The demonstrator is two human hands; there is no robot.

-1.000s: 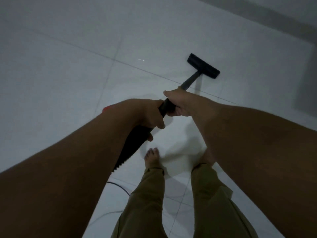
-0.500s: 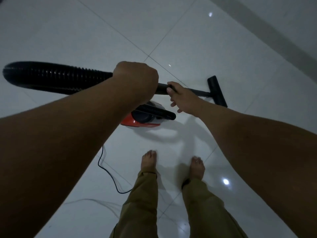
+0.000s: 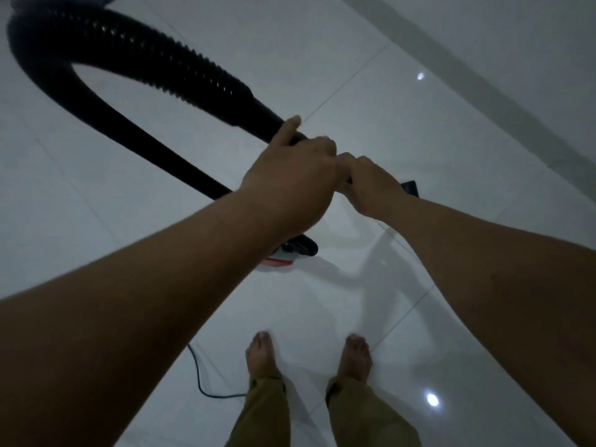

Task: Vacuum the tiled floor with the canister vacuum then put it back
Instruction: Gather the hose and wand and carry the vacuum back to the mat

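A black ribbed vacuum hose loops high across the upper left and runs down to my hands. My left hand grips the hose's smooth black end, thumb on top. My right hand closes on the wand right beside it, knuckles touching the left hand. A corner of the black floor nozzle peeks out past my right wrist. The red and white canister sits on the white tiled floor, mostly hidden under my left forearm.
A thin dark power cord curls on the tiles left of my bare feet. A grey band runs diagonally along the floor at the upper right. Ceiling lights glint on the glossy tiles.
The hose has swung up into a tall loop at the upper left. My right hand slid back along the wand to meet my left hand, and the nozzle is now nearly hidden.
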